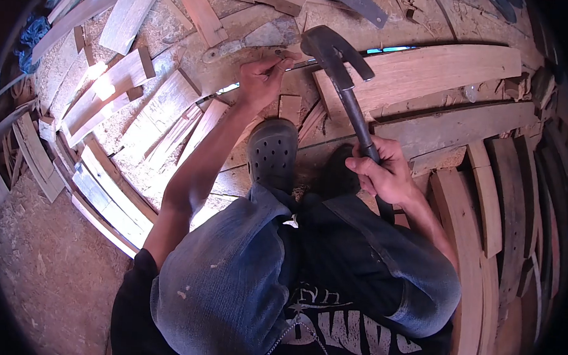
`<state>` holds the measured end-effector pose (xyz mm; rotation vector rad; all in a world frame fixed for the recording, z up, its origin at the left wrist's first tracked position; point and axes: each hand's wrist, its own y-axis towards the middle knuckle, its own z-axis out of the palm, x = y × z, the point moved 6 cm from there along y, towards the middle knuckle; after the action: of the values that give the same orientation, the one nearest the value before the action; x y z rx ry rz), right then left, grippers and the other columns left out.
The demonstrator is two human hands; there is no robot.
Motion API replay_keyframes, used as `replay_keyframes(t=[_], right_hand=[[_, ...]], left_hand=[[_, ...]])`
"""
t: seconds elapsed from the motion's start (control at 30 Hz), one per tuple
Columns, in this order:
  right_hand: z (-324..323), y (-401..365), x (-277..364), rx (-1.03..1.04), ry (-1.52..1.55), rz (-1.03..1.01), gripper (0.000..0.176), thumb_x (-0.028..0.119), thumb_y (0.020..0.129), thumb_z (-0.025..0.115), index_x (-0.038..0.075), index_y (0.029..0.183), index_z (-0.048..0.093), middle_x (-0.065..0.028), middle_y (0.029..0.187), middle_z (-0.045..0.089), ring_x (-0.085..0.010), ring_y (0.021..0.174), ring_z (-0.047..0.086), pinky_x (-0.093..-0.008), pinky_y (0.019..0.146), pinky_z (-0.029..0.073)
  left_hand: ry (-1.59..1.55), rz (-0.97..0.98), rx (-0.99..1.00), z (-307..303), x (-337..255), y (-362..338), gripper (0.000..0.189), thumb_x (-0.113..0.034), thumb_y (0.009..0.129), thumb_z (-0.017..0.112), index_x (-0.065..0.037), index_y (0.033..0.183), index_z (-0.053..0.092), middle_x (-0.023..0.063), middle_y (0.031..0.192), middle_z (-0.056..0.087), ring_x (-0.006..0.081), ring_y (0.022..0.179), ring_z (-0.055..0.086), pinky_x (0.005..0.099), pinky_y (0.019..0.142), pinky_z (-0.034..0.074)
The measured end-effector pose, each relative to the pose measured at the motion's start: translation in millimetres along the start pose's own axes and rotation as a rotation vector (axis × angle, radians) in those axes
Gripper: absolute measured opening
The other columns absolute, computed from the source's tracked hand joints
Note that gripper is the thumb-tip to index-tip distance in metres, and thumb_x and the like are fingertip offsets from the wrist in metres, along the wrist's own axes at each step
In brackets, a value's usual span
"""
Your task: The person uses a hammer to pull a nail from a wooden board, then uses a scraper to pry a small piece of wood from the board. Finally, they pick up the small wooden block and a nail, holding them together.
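Observation:
My right hand [387, 173] is wrapped round the handle of a claw hammer [349, 94], whose dark metal head points away from me above the floorboards. Out in front, my left hand [263, 79] is closed in a pinch, thumb against fingers, low over a gap between the boards. Whatever is in the pinch is too small to make out. The hammer head is to the right of my left hand, apart from it. A long curved wooden plank [431, 73] lies behind and to the right of the hammer.
Curved wood pieces lie at the left [125, 79] and are stacked at the right [466, 251]. A saw blade [357, 2] lies at the top. Shavings and offcuts litter the floor. A perforated clog [272, 151] is on my foot between the hands. Bright light falls at the left.

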<state>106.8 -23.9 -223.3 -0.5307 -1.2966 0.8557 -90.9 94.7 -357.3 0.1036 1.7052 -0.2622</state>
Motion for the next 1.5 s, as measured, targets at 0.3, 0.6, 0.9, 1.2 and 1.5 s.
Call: replay_keyframes(t=[0.3, 0.6, 0.9, 1.2, 1.5], right_hand=[[7, 4, 1, 0.046, -0.109, 0.039, 0.025, 0.010, 0.086, 0.067, 0.005, 0.068, 0.052, 0.0054, 0.050, 0.042, -0.0029, 0.045, 0.042, -0.0244, 0.040, 0.030], [6, 1, 2, 0.046, -0.035, 0.063, 0.024, 0.012, 0.086, 0.067, 0.004, 0.068, 0.053, 0.0058, 0.051, 0.041, -0.0031, 0.047, 0.041, -0.0252, 0.042, 0.031], [8, 2, 9, 0.084, -0.219, -0.136, 0.024, 0.010, 0.083, 0.069, 0.001, 0.067, 0.054, 0.0017, 0.055, 0.039, -0.0068, 0.054, 0.039, -0.0289, 0.049, 0.032], [15, -2, 13, 0.107, -0.181, -0.114, 0.022, 0.010, 0.084, 0.068, 0.000, 0.069, 0.053, 0.0005, 0.055, 0.037, -0.0081, 0.054, 0.038, -0.0293, 0.050, 0.033], [14, 0, 6, 0.101, -0.250, -0.090, 0.022, 0.008, 0.083, 0.068, 0.000, 0.069, 0.053, -0.0002, 0.055, 0.038, -0.0079, 0.055, 0.038, -0.0292, 0.050, 0.033]], left_hand=[[-0.124, 0.171, -0.044, 2, 26, 3, 0.013, -0.009, 0.088, 0.068, -0.003, 0.098, 0.073, 0.0107, 0.081, 0.072, 0.0059, 0.068, 0.063, 0.0217, 0.059, 0.049], [-0.170, 0.130, -0.036, 4, 24, 2, 0.010, -0.005, 0.086, 0.067, -0.002, 0.094, 0.073, 0.0106, 0.078, 0.072, 0.0084, 0.068, 0.066, 0.0236, 0.058, 0.050], [0.049, -0.210, 0.249, 7, 54, -4, 0.020, -0.016, 0.090, 0.065, 0.000, 0.101, 0.059, 0.0159, 0.113, 0.063, 0.0216, 0.098, 0.061, 0.0334, 0.085, 0.049], [0.055, 0.138, 0.091, 6, 21, 2, 0.012, -0.005, 0.082, 0.071, -0.005, 0.094, 0.074, 0.0024, 0.086, 0.073, 0.0076, 0.078, 0.067, 0.0236, 0.066, 0.054], [-0.109, 0.145, 0.106, 6, 22, -1, 0.012, -0.007, 0.085, 0.069, -0.005, 0.095, 0.074, 0.0024, 0.086, 0.073, 0.0077, 0.079, 0.067, 0.0234, 0.068, 0.054]])
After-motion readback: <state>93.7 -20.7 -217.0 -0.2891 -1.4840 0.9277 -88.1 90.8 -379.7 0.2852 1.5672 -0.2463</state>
